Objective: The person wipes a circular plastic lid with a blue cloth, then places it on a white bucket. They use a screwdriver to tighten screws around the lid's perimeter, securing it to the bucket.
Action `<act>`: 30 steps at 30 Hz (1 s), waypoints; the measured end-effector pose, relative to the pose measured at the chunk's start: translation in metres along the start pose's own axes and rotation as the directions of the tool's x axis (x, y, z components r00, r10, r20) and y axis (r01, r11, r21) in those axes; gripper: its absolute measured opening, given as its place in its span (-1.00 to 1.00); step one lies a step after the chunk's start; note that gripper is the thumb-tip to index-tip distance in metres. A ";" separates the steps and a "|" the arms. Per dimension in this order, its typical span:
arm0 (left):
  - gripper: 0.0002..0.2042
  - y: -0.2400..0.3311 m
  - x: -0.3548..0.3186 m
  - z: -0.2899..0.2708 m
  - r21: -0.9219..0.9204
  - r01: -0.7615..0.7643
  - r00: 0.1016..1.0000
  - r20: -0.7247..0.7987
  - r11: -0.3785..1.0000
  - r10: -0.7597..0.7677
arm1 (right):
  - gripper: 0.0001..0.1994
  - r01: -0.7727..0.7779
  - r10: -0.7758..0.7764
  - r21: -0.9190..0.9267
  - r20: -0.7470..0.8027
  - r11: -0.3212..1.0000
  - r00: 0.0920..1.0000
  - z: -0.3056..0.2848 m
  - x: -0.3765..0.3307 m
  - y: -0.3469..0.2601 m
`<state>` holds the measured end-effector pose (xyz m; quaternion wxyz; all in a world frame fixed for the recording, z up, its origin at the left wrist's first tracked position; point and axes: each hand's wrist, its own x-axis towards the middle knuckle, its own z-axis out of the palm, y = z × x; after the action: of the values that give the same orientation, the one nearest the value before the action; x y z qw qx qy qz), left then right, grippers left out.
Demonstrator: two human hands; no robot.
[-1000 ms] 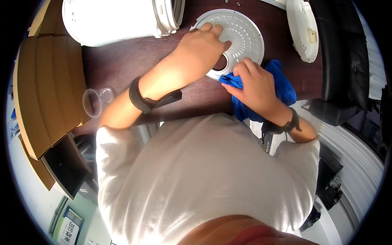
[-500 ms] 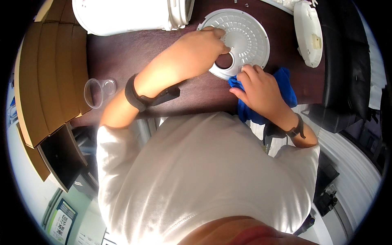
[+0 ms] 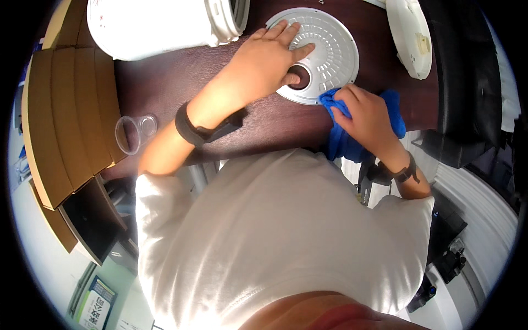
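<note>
A round white perforated cover (image 3: 335,52) lies on the dark reddish-brown table, with a round hole near its lower left. My left hand (image 3: 272,58) rests on its left part, fingers spread over the ribbed surface and thumb at the hole. Bunched in my right hand (image 3: 366,113) is a blue cloth (image 3: 395,113), its fingers closed around one end. That end touches the cover's near right rim, while the rest hangs over the table's front edge. Both wrists wear black straps.
A large white cylindrical housing (image 3: 148,27) lies at the back left. To the right stands a white curved part (image 3: 410,38) beside a black padded seat (image 3: 467,82). Clear plastic cups (image 3: 129,135) sit by brown cardboard boxes (image 3: 71,121) on the left.
My left hand's fingers have spread out flat on the cover, thumb now at the hole. My right hand has shifted slightly rightward with the cloth, along the cover's rim.
</note>
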<state>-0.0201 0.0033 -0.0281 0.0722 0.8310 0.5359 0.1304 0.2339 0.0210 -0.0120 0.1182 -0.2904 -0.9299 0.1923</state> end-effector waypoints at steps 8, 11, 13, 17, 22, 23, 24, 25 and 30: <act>-0.48 0.012 0.003 -0.001 0.055 0.047 0.998 -0.053 0.997 -0.044 | -0.83 -0.097 0.102 0.052 -0.097 0.994 0.990 -0.019 -0.001 0.027; -0.55 0.018 -0.005 -0.009 -0.001 0.034 0.998 -0.044 0.999 -0.034 | -0.83 -0.067 0.074 0.075 -0.096 0.995 0.993 -0.029 0.005 0.021; -0.59 0.027 -0.017 -0.020 -0.035 0.032 0.999 -0.002 0.999 -0.033 | -0.82 -0.060 0.067 0.060 -0.132 0.996 0.989 -0.037 0.006 0.017; -0.62 0.034 -0.038 -0.023 -0.071 0.078 0.996 0.046 0.994 -0.075 | -0.76 -0.038 0.037 0.000 -0.281 0.999 0.959 -0.075 0.003 0.010; -0.62 0.036 -0.040 -0.019 -0.056 0.077 0.996 0.056 0.995 -0.074 | -0.70 -0.017 -0.107 -0.239 -0.497 0.971 0.861 -0.120 0.005 0.012; -0.62 0.035 -0.040 -0.016 -0.038 0.067 0.997 0.052 0.997 -0.065 | -0.67 -0.020 -0.141 -0.290 -0.522 0.957 0.841 -0.128 0.009 0.016; -0.61 0.035 -0.039 -0.015 -0.020 0.056 0.997 0.048 0.998 -0.055 | -0.65 -0.028 -0.172 -0.338 -0.545 0.941 0.820 -0.136 0.013 0.020; -0.61 0.033 -0.039 -0.016 -0.039 0.056 0.998 0.043 0.998 -0.054 | -0.65 -0.024 -0.166 -0.322 -0.549 0.946 0.819 -0.140 0.017 0.019; -0.56 0.030 -0.034 -0.011 -0.190 0.076 0.996 0.065 0.979 -0.065 | -0.69 0.147 -0.268 -0.261 -0.526 0.954 0.807 -0.133 0.056 0.007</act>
<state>-0.0101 -0.0400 -0.0146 0.1724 0.8041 0.5474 0.1548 0.2370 0.0973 0.1109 0.3728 -0.2406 -0.8961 -0.0126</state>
